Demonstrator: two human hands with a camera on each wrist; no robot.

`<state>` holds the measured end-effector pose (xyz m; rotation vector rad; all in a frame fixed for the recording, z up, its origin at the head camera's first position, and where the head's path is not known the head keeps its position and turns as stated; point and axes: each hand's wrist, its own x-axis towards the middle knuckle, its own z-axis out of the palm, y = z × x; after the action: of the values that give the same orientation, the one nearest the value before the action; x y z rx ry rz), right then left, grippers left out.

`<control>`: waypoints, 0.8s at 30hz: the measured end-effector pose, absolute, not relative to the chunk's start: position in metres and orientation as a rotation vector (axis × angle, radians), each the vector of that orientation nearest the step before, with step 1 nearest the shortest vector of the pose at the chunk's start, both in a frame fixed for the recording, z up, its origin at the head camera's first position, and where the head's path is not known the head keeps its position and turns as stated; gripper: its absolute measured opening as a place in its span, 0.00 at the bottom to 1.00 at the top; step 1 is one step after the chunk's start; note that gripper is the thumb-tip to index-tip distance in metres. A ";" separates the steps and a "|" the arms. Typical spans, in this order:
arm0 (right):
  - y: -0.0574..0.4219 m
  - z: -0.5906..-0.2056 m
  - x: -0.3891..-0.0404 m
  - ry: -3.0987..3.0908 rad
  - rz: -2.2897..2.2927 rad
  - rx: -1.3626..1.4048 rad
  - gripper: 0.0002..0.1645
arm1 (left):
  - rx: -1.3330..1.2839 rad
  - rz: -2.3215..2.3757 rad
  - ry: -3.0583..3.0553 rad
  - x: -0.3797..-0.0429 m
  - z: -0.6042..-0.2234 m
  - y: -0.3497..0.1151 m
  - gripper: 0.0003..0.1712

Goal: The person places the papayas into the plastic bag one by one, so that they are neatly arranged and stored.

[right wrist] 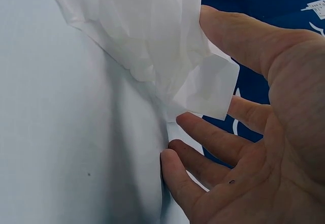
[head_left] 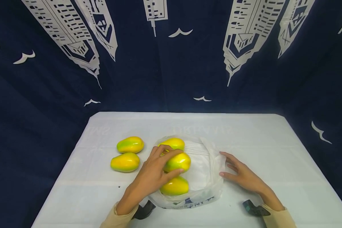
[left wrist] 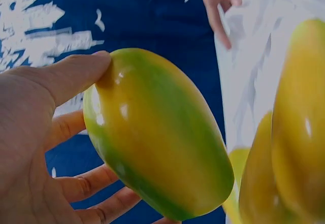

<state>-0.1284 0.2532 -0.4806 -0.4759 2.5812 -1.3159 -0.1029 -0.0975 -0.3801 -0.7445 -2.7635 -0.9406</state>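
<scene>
Left hand [head_left: 151, 173] holds a glossy mango [head_left: 179, 162] over the left side of a thin plastic bag [head_left: 200, 164]; right hand [head_left: 246, 175], fingers spread, touches the bag's right edge. The mango looks firm, probably slippery, best cupped around its middle; the bag seems limp, best taken by its rim.

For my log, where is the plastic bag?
In the head view, the plastic bag sits on the table, right of two loose fruits, left of the right hand.

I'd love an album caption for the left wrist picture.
A left hand grips a glossy yellow-and-green fruit, with more yellow fruits close by.
</scene>
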 end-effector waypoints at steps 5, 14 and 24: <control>0.252 -0.481 -0.128 2.591 -1.283 -0.440 0.49 | -0.809 -0.890 -2.783 -0.107 -0.384 -0.074 0.29; 0.252 -0.480 -0.129 2.613 -1.254 -0.438 0.50 | -0.921 -0.775 -2.828 -0.112 -0.397 -0.049 0.29; 0.251 -0.481 -0.129 2.618 -1.260 -0.464 0.49 | -0.963 -0.697 -2.887 -0.116 -0.414 -0.029 0.31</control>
<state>-0.1288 0.2512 -0.4808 -0.4643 2.6183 -1.2601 -0.1161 -0.0290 -0.4135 -0.9634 -2.8869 -0.6975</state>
